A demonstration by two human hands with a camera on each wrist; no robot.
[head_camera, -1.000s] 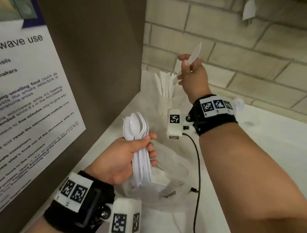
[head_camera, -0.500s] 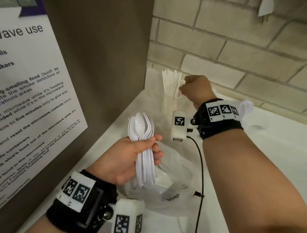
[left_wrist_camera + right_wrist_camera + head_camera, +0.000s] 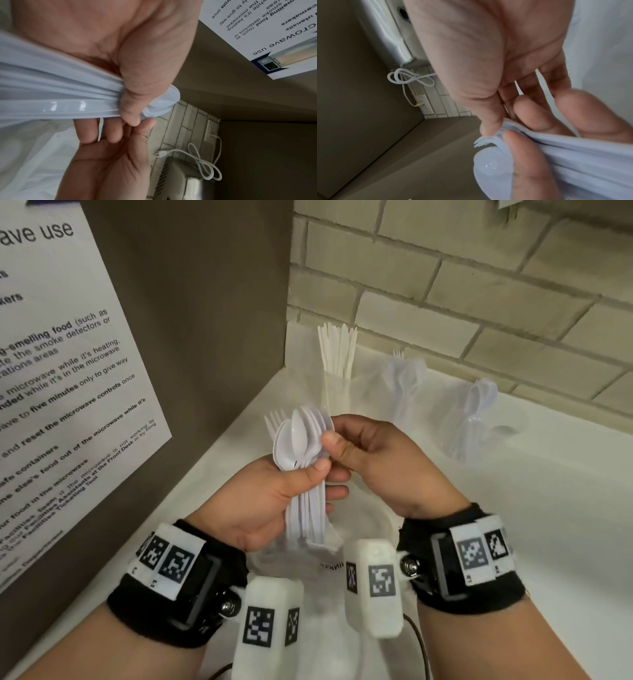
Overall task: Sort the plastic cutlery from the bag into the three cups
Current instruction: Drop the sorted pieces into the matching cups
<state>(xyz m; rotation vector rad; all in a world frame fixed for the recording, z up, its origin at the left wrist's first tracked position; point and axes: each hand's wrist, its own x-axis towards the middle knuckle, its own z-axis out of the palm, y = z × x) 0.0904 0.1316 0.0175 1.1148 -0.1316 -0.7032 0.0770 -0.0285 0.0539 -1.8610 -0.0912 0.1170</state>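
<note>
Cutlery bundle [image 3: 305, 474], mostly white plastic spoons with a few fork tines sticking out behind, sits upright in the left hand [image 3: 270, 501], fingers and thumb wrapped round the handles just above the plastic bag [image 3: 342, 583] on the white table [image 3: 548, 525]; bowls fan out at the top, likely so single pieces can be peeled off. Right hand [image 3: 383, 463] is at the bowl end, thumb and fingertips pinching the edge of the fan; the right wrist view shows the thumb on the stacked necks with fork tines just beside it, so my read is it's separating one piece, which one I can't tell. Three clear cups stand along the brick wall: knife cup [image 3: 337, 385] in the corner with a tight upright bunch of knives, spoon cup [image 3: 404, 392] next to it holding spoons with a fork tip visible behind, third cup [image 3: 469, 419] further right with a few pieces that look like spoons, too blurred to be sure. Sorting looks well underway, with the handheld bundle left to place. Bag carries dark print, partly hidden and mirrored, reads like "WARNING". Poster [image 3: 61, 371] on the brown panel at left: "...ave use", "smelling food (such as", "smoke detectors", "five minutes only to give way", "reset the microwave controls once", "Front Desk", "Facilities Ticketing Tool". Both wristbands carry black-and-white square marker tags
</note>
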